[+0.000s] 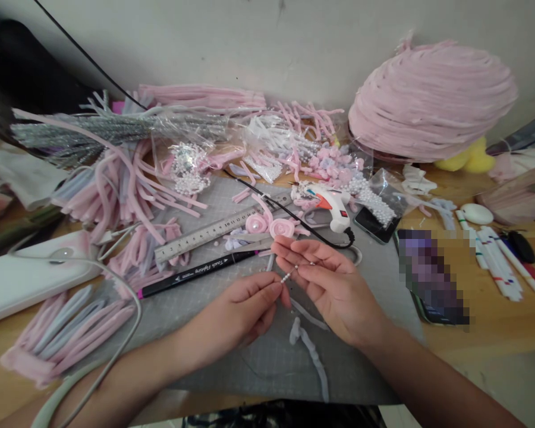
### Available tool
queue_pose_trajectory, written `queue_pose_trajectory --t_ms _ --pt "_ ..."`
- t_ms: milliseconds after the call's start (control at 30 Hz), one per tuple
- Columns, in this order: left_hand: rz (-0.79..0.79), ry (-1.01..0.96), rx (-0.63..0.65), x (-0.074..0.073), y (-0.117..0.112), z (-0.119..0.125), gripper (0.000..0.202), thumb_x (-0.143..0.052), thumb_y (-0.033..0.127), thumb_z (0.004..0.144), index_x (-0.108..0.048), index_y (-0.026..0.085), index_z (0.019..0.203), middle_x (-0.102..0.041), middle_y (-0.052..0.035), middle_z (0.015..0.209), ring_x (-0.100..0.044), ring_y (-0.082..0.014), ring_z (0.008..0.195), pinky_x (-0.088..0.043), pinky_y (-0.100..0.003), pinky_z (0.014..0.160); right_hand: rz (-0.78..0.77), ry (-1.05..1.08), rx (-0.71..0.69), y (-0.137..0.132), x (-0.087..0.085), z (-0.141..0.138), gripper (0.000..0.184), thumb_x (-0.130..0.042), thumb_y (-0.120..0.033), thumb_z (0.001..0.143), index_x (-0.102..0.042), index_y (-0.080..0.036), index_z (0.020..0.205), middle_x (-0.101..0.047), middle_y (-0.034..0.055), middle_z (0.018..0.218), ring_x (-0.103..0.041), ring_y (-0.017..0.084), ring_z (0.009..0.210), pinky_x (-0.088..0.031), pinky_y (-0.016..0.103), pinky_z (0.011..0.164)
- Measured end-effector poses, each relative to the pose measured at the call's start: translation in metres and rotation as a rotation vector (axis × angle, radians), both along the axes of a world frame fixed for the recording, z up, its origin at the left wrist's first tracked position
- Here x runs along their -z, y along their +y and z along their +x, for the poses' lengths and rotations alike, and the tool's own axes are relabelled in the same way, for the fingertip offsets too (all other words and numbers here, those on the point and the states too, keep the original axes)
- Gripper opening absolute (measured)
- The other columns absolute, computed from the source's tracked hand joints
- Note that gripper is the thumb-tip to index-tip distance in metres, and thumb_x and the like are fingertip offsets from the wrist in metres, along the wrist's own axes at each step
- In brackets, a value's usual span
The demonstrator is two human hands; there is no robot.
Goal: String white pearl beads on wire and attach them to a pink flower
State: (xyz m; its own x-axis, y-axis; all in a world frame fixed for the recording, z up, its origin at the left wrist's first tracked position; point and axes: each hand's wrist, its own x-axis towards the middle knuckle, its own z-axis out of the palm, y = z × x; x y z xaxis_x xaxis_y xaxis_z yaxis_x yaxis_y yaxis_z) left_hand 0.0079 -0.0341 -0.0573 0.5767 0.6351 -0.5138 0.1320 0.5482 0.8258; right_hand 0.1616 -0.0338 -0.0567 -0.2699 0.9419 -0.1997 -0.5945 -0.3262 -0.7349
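Note:
Between my hands runs a short string of small white beads, held over the grey cutting mat. My left hand pinches one end of it between thumb and forefinger. Thumb and fingers of my right hand close on the other end, where a bead or two shows at the fingertips. Below them, a grey-blue fuzzy stem lies bent on the mat. Just beyond my fingers are two pink rolled rosettes, scissors, a black marker and a steel ruler.
A white glue gun with a black cord lies behind my right hand. Pink and silver fuzzy stems pile up at the left. On the right are a phone, white markers and a big pink fuzzy bundle.

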Motion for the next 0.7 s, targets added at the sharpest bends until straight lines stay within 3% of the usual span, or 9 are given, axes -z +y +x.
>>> queue_pose_trajectory --t_ms 467,700 --pt "-0.007 0.015 0.012 -0.0004 0.0001 0.0004 0.026 -0.037 0.039 0.084 -0.050 0.018 0.075 -0.033 0.0100 0.040 -0.026 -0.0042 0.033 -0.019 -0.013 0.031 0.141 -0.124 -0.001 -0.0030 0.0049 -0.0002 0.023 -0.050 -0.006 0.081 -0.065 -0.021 0.089 -0.064 0.0022 0.111 -0.056 0.016 0.109 -0.042 0.034 0.098" --pt "0.002 0.032 0.009 -0.0018 0.0012 0.0014 0.027 -0.038 0.040 0.082 -0.050 0.017 0.075 -0.033 0.0099 0.040 -0.026 -0.0043 0.033 -0.019 -0.014 0.032 0.140 -0.166 -0.009 -0.0028 0.0053 -0.0007 0.022 -0.050 -0.007 0.081 -0.065 -0.021 0.090 -0.064 0.0027 0.111 -0.056 0.017 0.109 -0.042 0.036 0.098"
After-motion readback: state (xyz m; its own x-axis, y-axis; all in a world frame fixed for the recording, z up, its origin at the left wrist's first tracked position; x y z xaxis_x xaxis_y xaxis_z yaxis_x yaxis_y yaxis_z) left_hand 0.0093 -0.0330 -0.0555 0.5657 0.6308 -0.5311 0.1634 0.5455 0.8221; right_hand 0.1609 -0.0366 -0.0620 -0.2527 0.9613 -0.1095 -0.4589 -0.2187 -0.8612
